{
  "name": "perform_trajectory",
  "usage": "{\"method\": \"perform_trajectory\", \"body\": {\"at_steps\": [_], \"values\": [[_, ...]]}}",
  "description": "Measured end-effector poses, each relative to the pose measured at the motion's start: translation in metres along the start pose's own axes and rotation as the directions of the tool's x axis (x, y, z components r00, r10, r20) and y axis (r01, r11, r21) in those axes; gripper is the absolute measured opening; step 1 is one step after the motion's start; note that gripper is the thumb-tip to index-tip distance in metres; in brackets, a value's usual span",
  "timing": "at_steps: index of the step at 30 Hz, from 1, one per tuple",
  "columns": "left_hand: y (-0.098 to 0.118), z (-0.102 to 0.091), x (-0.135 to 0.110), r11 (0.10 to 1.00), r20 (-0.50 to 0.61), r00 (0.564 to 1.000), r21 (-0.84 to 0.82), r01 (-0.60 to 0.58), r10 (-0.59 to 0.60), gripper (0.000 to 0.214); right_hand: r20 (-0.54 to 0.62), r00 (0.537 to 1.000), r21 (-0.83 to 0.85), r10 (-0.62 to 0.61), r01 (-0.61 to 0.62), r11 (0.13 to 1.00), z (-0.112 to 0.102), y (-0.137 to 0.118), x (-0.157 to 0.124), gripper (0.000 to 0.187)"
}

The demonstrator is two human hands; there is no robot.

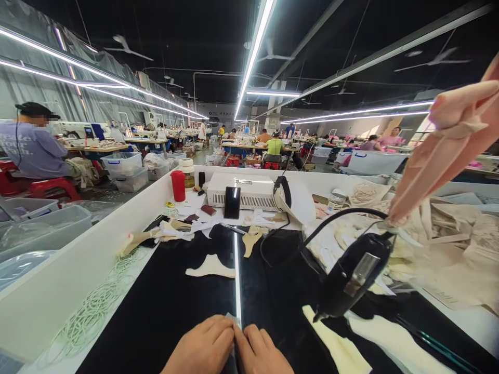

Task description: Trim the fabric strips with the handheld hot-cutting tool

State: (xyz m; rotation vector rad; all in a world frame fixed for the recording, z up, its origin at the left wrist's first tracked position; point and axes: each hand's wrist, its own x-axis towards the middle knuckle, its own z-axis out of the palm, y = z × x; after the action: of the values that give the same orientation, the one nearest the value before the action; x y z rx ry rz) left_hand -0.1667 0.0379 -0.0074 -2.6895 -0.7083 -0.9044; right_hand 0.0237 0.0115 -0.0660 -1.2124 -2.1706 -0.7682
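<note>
Side by side at the bottom middle, my left hand [205,345] and my right hand [261,350] are closed with their fingertips together. A small greyish, see-through piece [233,318] shows between and just beyond the fingers; its kind is not clear. Both hands are over the glossy black tabletop [156,306]. Farther ahead lies a curved cream fabric piece [210,267]. To the right, a black hand-held electric tool [353,272] hangs from a knotted pink cloth strip [440,140], its tip over a pale yellow fabric piece [339,340].
A tangle of pale green cord [93,301] lies along the left. At the back stand a white metal box [241,189], a phone [232,202] and a red cup [178,185]. Beige fabric [463,244] is heaped on the right. A person [33,137] sits at the left.
</note>
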Motion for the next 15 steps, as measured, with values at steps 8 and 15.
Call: {"method": "perform_trajectory", "body": {"at_steps": [8, 15], "values": [[-0.0002, -0.0013, 0.0025, 1.0, -0.043, 0.999, 0.025, -0.019, 0.02, 0.037, -0.018, 1.0, -0.005, 0.003, -0.003, 1.0, 0.0053, 0.001, -0.0022, 0.034], [-0.0019, -0.0051, 0.0011, 0.998, -0.01, 0.999, 0.052, -0.036, 0.037, 0.038, -0.021, 0.999, -0.013, 0.031, -0.031, 0.999, -0.0011, 0.0005, -0.001, 0.035]]}}
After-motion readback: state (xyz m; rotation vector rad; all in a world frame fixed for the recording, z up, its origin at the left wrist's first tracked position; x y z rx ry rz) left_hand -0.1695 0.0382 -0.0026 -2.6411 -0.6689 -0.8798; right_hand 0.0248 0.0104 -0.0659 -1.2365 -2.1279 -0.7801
